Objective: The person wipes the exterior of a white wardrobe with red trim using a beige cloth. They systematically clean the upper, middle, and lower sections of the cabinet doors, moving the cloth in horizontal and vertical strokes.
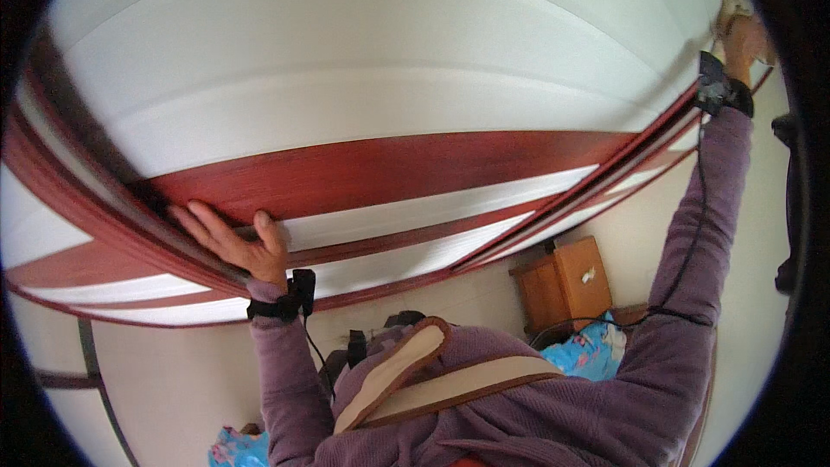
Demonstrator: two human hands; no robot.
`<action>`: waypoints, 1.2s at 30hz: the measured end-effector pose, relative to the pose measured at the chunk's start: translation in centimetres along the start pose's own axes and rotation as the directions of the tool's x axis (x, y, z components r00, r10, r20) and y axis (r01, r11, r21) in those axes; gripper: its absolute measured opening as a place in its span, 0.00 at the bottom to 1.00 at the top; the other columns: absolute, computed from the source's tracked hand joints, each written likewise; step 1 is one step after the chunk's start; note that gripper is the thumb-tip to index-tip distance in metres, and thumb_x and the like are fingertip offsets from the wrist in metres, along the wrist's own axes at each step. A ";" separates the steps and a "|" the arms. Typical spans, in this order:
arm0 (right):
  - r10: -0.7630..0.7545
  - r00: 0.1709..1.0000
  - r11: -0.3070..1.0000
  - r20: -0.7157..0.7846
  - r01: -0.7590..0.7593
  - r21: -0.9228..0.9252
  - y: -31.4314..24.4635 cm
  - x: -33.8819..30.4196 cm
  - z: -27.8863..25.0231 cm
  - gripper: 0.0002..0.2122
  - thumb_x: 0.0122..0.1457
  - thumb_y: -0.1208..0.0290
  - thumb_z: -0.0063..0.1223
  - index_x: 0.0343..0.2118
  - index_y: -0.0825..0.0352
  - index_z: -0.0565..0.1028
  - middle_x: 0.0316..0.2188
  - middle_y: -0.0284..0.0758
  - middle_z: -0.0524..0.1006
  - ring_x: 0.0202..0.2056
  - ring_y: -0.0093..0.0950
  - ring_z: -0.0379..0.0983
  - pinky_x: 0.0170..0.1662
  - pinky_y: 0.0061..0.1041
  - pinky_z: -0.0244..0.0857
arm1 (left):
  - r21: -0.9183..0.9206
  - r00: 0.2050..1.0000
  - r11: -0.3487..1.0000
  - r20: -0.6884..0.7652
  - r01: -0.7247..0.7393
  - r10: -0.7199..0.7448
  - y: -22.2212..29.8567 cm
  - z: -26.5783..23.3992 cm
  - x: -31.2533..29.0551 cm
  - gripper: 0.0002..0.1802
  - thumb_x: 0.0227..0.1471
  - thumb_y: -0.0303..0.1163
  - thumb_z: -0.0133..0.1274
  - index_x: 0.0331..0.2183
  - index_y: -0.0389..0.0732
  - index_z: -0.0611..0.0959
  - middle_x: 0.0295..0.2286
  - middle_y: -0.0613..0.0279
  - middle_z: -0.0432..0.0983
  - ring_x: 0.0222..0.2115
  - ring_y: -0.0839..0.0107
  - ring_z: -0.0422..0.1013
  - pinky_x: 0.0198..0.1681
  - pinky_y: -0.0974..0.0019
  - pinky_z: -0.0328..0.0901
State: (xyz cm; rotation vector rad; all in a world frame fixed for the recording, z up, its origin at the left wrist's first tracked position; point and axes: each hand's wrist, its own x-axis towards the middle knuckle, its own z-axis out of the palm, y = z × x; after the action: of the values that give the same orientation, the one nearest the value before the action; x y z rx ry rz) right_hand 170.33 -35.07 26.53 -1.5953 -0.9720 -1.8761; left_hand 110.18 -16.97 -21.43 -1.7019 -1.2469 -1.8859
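Cabinet (363, 91), white and dark red: I am seeing it spanning the upper and middle frame from rim to rim, its edges bowing in the lens.

Left hand (238, 244), left of centre: it is resting open against the red band (389, 166) and the long frame edge (130, 229) beside it, fingers extended and slightly fanned, thumb standing apart. I am seeing nothing held in it.

Right hand (745, 41), upper right: it is reaching out at arm's length to the cabinet's far side, blurring, next to a pale, crumpled, cloth-like bundle (736, 2). I cannot tell whether the fingers are closing on it or only touching.

Materials: the white face is looking smooth and faintly ridged; the red band is showing streaky wood grain. Purple ribbed sleeves (705, 207) are covering both arms; black wrist units (724, 91) are trailing thin cables. A beige strap with brown edging (467, 385) is crossing the chest.

Lower right, a brown wooden chest (566, 285) is standing near blue patterned fabric (584, 350).

Markings: the chest is carrying a small pale patch (589, 276), too small for me to read.
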 end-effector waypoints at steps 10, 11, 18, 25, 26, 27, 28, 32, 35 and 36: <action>0.160 0.987 0.976 0.004 -0.158 0.153 -2.3 -19.1 -0.1 0.25 0.58 0.68 0.54 0.59 0.64 0.65 0.47 0.50 0.71 0.48 0.45 0.68 0.54 0.41 0.60 | -0.066 0.997 0.995 -0.009 -0.073 0.072 0.3 -0.2 0.4 0.42 0.63 0.52 0.45 0.65 0.30 0.58 0.65 0.33 0.44 0.66 0.37 0.43 0.66 0.39 0.44; 0.257 0.965 0.872 0.055 -0.257 0.417 -3.5 -21.2 -0.8 0.25 0.60 0.66 0.52 0.59 0.67 0.64 0.48 0.50 0.70 0.48 0.44 0.68 0.55 0.40 0.59 | -0.080 0.996 0.993 -0.009 -0.089 0.089 0.3 -0.1 0.3 0.42 0.64 0.51 0.45 0.65 0.30 0.58 0.65 0.33 0.44 0.66 0.37 0.43 0.66 0.39 0.44; 0.568 0.792 0.493 0.222 -0.544 0.679 -11.6 -31.6 -5.7 0.29 0.67 0.57 0.45 0.60 0.78 0.59 0.55 0.49 0.67 0.55 0.39 0.62 0.62 0.36 0.51 | -0.108 0.996 0.990 0.004 -0.090 0.091 -0.4 -0.1 -0.4 0.40 0.64 0.52 0.44 0.65 0.34 0.59 0.67 0.37 0.40 0.67 0.42 0.43 0.66 0.40 0.47; 0.719 0.571 0.284 0.396 -0.762 0.582 -16.2 -41.7 -8.5 0.34 0.68 0.55 0.42 0.66 0.77 0.49 0.63 0.50 0.59 0.62 0.40 0.56 0.65 0.34 0.45 | -0.092 0.993 0.990 0.036 -0.108 0.112 -0.9 -0.2 -1.2 0.39 0.65 0.52 0.42 0.66 0.34 0.58 0.67 0.39 0.40 0.67 0.43 0.43 0.65 0.41 0.50; 0.725 0.564 0.297 0.396 -0.774 0.559 -16.7 -43.1 -8.9 0.35 0.68 0.54 0.42 0.66 0.77 0.49 0.64 0.51 0.58 0.63 0.41 0.55 0.66 0.35 0.44 | -0.084 0.992 0.990 0.033 -0.115 0.118 -0.8 -0.2 -1.2 0.39 0.66 0.52 0.42 0.66 0.34 0.58 0.67 0.39 0.40 0.67 0.43 0.44 0.65 0.41 0.50; 0.740 0.536 0.290 0.406 -0.799 0.527 -17.2 -44.5 -9.2 0.35 0.68 0.54 0.43 0.66 0.78 0.48 0.64 0.51 0.57 0.64 0.42 0.54 0.66 0.35 0.43 | -0.075 0.993 0.991 0.037 -0.109 0.112 -0.7 -0.2 -1.2 0.39 0.66 0.52 0.41 0.66 0.34 0.58 0.67 0.39 0.40 0.67 0.43 0.44 0.65 0.42 0.50; 0.770 0.481 0.264 0.419 -0.838 0.477 -17.6 -46.0 -9.5 0.37 0.68 0.52 0.42 0.67 0.78 0.47 0.65 0.52 0.55 0.65 0.43 0.52 0.67 0.35 0.42 | -0.029 0.994 0.994 0.043 -0.102 0.103 -0.5 -0.3 -1.2 0.39 0.66 0.52 0.41 0.66 0.34 0.57 0.67 0.39 0.41 0.67 0.43 0.44 0.65 0.42 0.49; 0.838 0.286 0.141 0.464 -0.936 0.322 -19.5 -52.5 -10.3 0.34 0.69 0.50 0.39 0.67 0.75 0.50 0.65 0.50 0.55 0.65 0.41 0.51 0.68 0.34 0.39 | 0.001 0.991 0.993 0.061 -0.120 0.120 0.1 -0.5 -0.9 0.39 0.66 0.52 0.39 0.66 0.34 0.56 0.67 0.40 0.41 0.67 0.43 0.44 0.66 0.42 0.48; 0.811 0.224 0.105 0.541 -0.964 0.243 -21.7 -58.6 -11.1 0.34 0.70 0.55 0.40 0.67 0.78 0.47 0.66 0.55 0.54 0.67 0.47 0.49 0.68 0.34 0.42 | 0.025 0.988 0.989 0.051 -0.144 0.143 0.4 -0.5 -0.7 0.37 0.67 0.50 0.39 0.66 0.34 0.57 0.67 0.39 0.40 0.67 0.42 0.44 0.64 0.43 0.54; 0.793 0.105 -0.023 0.600 -0.979 0.202 -22.1 -60.8 -11.9 0.32 0.69 0.55 0.40 0.66 0.76 0.51 0.65 0.51 0.57 0.65 0.43 0.53 0.66 0.30 0.44 | 0.030 0.986 0.986 0.054 -0.162 0.161 0.5 -0.5 -0.7 0.36 0.68 0.50 0.38 0.66 0.34 0.57 0.67 0.39 0.40 0.67 0.42 0.44 0.64 0.43 0.54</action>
State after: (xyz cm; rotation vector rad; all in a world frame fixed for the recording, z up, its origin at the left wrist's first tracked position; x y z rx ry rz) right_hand 158.24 -35.25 -38.13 -1.4617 -0.2311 -0.2461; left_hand 110.36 -17.87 -21.81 -1.7865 -1.1161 -1.7279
